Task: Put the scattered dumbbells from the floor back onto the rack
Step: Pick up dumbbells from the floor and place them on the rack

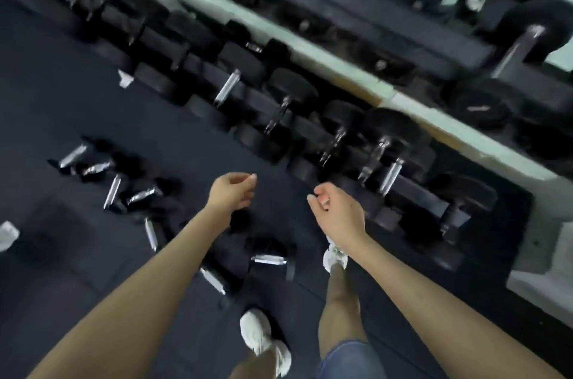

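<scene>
The left hand [231,194] and the right hand [339,212] are hanging loosely curled, holding nothing — probably ready for a pick — while the scattered dumbbells [269,259] are lying on the floor [46,99], near the rack [415,192].

A gym is showing: a rack [415,192] standing beyond the right hand [339,214], dumbbells [113,189] lying left of the left hand [231,192].

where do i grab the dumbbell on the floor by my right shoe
Take the dumbbell by its chrome handle, from straight above, palm down. It lies flat on the floor, the bar bare between its two broad black heads. The empty right hand looks nearest.
</scene>
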`<action>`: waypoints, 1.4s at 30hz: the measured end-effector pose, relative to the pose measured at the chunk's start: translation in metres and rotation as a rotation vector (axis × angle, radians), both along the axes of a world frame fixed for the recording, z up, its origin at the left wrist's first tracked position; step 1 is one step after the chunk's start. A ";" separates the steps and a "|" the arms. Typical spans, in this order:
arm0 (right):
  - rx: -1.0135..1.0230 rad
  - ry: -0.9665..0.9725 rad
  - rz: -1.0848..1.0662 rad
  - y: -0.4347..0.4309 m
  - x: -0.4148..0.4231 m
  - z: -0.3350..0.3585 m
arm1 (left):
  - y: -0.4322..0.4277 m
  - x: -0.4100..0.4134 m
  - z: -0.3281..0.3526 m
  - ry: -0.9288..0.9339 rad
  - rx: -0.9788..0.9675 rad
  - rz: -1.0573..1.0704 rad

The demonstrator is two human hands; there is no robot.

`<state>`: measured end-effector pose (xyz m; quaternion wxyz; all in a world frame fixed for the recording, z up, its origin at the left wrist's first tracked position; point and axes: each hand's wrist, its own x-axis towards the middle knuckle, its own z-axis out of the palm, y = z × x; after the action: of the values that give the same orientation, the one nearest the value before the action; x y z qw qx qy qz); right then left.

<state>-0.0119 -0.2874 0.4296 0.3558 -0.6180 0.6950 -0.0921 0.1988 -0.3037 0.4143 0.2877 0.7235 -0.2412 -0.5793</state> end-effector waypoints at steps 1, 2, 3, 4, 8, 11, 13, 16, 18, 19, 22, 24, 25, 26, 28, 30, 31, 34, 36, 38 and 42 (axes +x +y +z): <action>0.059 0.006 0.034 0.021 0.012 -0.019 | 0.033 0.018 -0.016 0.018 0.043 0.053; 0.118 0.019 0.066 0.040 0.023 -0.036 | 0.063 0.031 -0.032 0.034 0.088 0.088; 0.176 0.025 0.090 0.057 0.031 -0.054 | 0.092 0.042 -0.051 0.047 0.138 0.119; 0.233 0.032 0.107 0.072 0.038 -0.071 | 0.120 0.050 -0.069 0.058 0.183 0.151; 0.418 0.091 0.159 0.114 0.053 -0.139 | 0.206 0.056 -0.142 0.088 0.312 0.292; 0.506 0.126 0.184 0.129 0.063 -0.199 | 0.246 0.043 -0.206 0.089 0.350 0.368; 0.554 0.127 0.207 0.130 0.069 -0.244 | 0.260 0.029 -0.249 0.117 0.378 0.419; 0.575 0.121 0.213 0.119 0.078 -0.308 | 0.261 0.006 -0.312 0.153 0.420 0.517; 0.578 0.127 0.239 0.109 0.081 -0.355 | 0.252 -0.006 -0.356 0.168 0.415 0.547; 0.587 0.138 0.258 0.105 0.081 -0.378 | 0.247 -0.010 -0.380 0.178 0.410 0.561; 0.600 0.185 0.332 0.094 0.078 -0.445 | 0.231 -0.024 -0.445 0.195 0.409 0.635; 0.566 0.215 0.407 0.088 0.075 -0.483 | 0.222 -0.031 -0.484 0.212 0.434 0.715; 0.542 0.237 0.458 0.086 0.074 -0.502 | 0.219 -0.035 -0.503 0.226 0.447 0.756; 0.521 0.261 0.519 0.083 0.074 -0.518 | 0.216 -0.039 -0.520 0.232 0.452 0.784; 0.520 0.309 0.646 0.077 0.075 -0.549 | 0.211 -0.049 -0.551 0.196 0.434 0.758; 0.574 0.343 0.746 0.070 0.077 -0.579 | 0.207 -0.058 -0.579 0.154 0.426 0.703; 0.611 0.358 0.782 0.066 0.078 -0.593 | 0.204 -0.062 -0.591 0.160 0.434 0.702; 0.748 0.374 0.829 0.056 0.084 -0.630 | 0.190 -0.068 -0.622 0.214 0.432 0.788; 0.877 0.330 0.820 0.052 0.090 -0.648 | 0.180 -0.068 -0.636 0.245 0.351 0.891; 0.978 0.304 0.811 0.047 0.095 -0.660 | 0.172 -0.065 -0.646 0.234 0.304 0.947; 1.042 0.301 0.807 0.045 0.097 -0.666 | 0.164 -0.061 -0.660 0.273 0.299 1.092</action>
<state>0.0854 -0.2422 -0.2365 0.5132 -0.5831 0.4052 0.4822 0.1381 -0.1402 -0.2458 0.4681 0.6946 0.2905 -0.4626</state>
